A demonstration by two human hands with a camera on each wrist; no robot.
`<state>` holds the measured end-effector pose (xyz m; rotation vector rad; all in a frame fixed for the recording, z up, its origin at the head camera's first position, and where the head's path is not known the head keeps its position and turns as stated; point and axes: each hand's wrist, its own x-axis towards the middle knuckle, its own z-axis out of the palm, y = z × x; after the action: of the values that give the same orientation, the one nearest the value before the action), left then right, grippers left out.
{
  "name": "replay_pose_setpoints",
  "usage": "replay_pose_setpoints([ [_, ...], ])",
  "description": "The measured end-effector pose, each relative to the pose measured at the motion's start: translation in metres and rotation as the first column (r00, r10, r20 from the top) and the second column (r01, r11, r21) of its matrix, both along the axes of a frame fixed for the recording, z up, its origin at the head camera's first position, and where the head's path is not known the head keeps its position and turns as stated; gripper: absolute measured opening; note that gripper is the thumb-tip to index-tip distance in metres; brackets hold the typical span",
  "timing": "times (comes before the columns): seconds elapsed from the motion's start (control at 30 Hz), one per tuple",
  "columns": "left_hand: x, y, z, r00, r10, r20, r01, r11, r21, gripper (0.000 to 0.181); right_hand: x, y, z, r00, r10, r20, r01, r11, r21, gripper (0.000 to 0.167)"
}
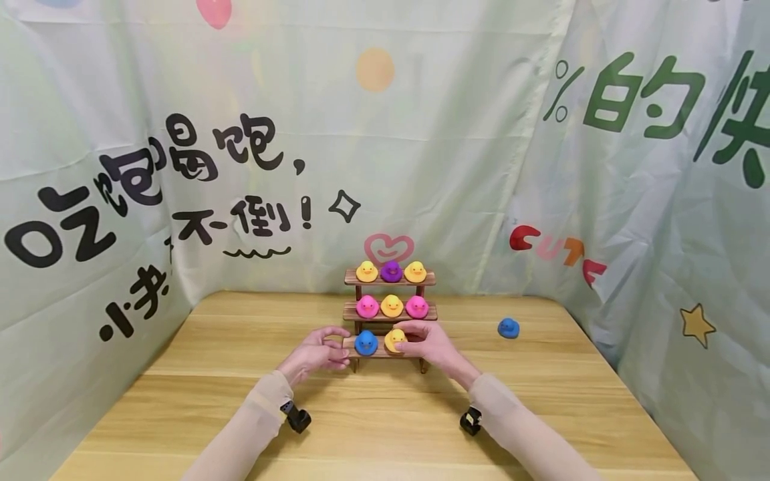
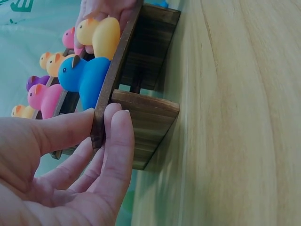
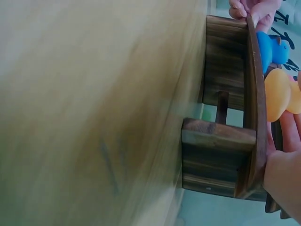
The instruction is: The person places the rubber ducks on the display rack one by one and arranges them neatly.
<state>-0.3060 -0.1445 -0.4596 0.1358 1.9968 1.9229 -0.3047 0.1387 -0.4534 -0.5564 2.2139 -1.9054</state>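
A three-tier wooden display stand bears small rubber ducks. My left hand pinches the left end of its lowest board, thumb above and fingers beneath. Beside that hand, a blue rubber duck sits on the same board. To the right of it is a yellow rubber duck, which my right hand holds between thumb and fingers. In the right wrist view, the yellow duck is at or just over the board; contact is unclear. Part of the right hand lies outside that view.
Pink ducks flank a yellow one on the middle tier. Above, two yellow ducks flank a purple duck. Another blue duck lies on the wooden table at the right. A printed cloth hangs behind.
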Motion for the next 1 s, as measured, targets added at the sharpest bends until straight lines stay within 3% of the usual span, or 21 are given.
replay_pose_setpoints([
  [0.33, 0.000, 0.000, 0.000, 1.000, 0.010, 0.003, -0.010, 1.000, -0.001, 0.045, 0.000, -0.008, 0.001, 0.999, -0.038, -0.019, 0.039, 0.999, 0.033, 0.041],
  [0.63, 0.001, 0.000, -0.003, 1.000, 0.000, -0.006, 0.000, 1.000, 0.005, 0.046, 0.017, -0.011, 0.023, 0.998, -0.012, -0.061, 0.017, 0.996, 0.091, 0.041],
  [1.0, 0.001, 0.001, -0.003, 1.000, 0.004, -0.003, -0.004, 1.000, 0.009, 0.046, 0.019, -0.011, 0.025, 0.996, -0.017, -0.082, 0.027, 0.991, 0.128, 0.037],
])
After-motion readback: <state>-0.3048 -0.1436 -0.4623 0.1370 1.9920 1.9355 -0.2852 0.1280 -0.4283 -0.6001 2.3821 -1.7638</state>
